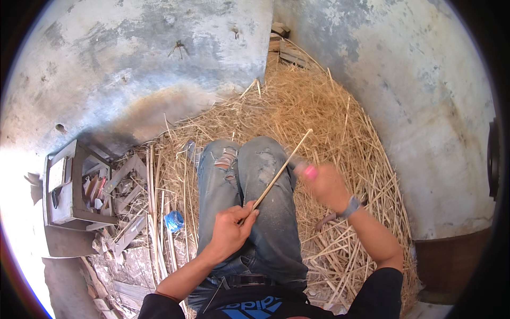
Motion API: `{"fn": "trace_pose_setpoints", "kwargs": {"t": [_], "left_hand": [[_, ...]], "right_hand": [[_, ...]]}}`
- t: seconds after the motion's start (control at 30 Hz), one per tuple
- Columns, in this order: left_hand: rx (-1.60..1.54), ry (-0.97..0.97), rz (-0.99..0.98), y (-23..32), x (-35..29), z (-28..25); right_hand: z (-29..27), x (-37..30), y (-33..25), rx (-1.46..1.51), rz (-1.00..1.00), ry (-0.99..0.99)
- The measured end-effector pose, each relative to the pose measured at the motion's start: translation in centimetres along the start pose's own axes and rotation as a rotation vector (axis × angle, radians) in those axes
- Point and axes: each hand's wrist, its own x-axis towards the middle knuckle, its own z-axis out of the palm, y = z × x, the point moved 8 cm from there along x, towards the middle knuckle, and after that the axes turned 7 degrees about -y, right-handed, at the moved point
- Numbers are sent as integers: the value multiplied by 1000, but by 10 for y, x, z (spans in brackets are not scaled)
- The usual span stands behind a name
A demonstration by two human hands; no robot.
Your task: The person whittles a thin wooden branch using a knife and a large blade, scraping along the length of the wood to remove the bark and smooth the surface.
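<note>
Tan stick (pixel 281 171) pinched in my left hand (pixel 229 228), blurred pink-handled tool (pixel 311 173) gripped in my right hand (pixel 329 187): I'd stroke away from my left.

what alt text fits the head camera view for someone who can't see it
A person's left hand holds a thin pale stick above torn jeans, while the right hand grips a blurred, partly pink object. Straw lies heaped ahead, beside weathered walls.
</note>
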Motion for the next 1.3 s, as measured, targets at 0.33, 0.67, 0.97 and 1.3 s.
{"fn": "trace_pose_setpoints", "kwargs": {"t": [0.33,0.67,0.97,1.3], "left_hand": [[-47,-77,98,12,2,1],[-28,-121,61,9,1,-14],[89,-212,30,-53,-32,-81],[481,160,164,-52,-41,-172]], "right_hand": [[-25,15,43,819,117,263],[-29,7,-6,1380,51,279],[-124,-16,119,1779,0,827],[-156,-34,167,1592,1,1063]]}}
